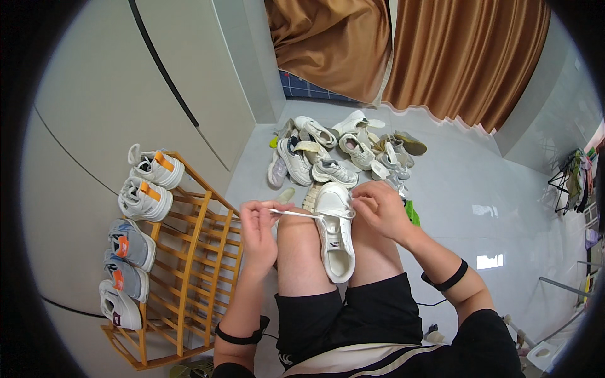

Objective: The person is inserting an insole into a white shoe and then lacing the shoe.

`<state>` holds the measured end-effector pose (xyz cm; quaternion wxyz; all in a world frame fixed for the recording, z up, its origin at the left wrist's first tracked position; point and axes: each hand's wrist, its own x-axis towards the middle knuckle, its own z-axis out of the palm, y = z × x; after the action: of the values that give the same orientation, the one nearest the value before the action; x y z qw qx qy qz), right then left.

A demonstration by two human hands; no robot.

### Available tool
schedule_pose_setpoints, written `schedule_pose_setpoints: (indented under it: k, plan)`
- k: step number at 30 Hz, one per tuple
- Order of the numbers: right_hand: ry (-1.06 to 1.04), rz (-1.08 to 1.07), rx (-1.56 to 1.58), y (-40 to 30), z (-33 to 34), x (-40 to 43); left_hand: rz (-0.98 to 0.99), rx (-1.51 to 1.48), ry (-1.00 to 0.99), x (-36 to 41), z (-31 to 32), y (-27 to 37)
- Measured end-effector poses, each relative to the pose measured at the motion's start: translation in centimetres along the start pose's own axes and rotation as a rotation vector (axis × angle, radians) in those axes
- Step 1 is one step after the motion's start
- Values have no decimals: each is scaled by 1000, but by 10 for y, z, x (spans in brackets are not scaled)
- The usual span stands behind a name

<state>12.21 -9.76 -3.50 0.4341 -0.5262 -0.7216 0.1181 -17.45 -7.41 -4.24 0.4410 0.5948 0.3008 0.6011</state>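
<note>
A white sneaker (333, 201) rests between my thighs, its toe pointing away from me and its opening towards me. A white shoelace (300, 214) runs through its front eyelets. My left hand (260, 222) pinches the lace and holds it stretched out to the left of the shoe. At the right side of the sneaker, near the lace loop, is my right hand (380, 208), with bent fingers; whether it grips the lace cannot be told. The shoe's upper eyelets have no lace through them.
A wooden shoe rack (189, 264) stands at the left with several sneakers (146, 198) on top. Beyond my knees lies a pile of shoes (331, 172) on the tiled floor (453, 198). Brown curtains (463, 61) hang behind it. A folding rack with clothes (574, 182) is at the far right.
</note>
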Motion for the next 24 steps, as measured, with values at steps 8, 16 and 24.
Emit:
schedule_pose_setpoints:
  k: [8, 16, 24]
  plan:
    - [-171, -197, -242, -29, 34, 1, 110, -94, -25, 13, -18, 76]
    - [-80, 343, 738, -12, 47, 16, 140, 910, -167, 13, -20, 54]
    - [52, 360, 1282, -46, -49, 52, -242, 1041, -492, 13, -35, 56]
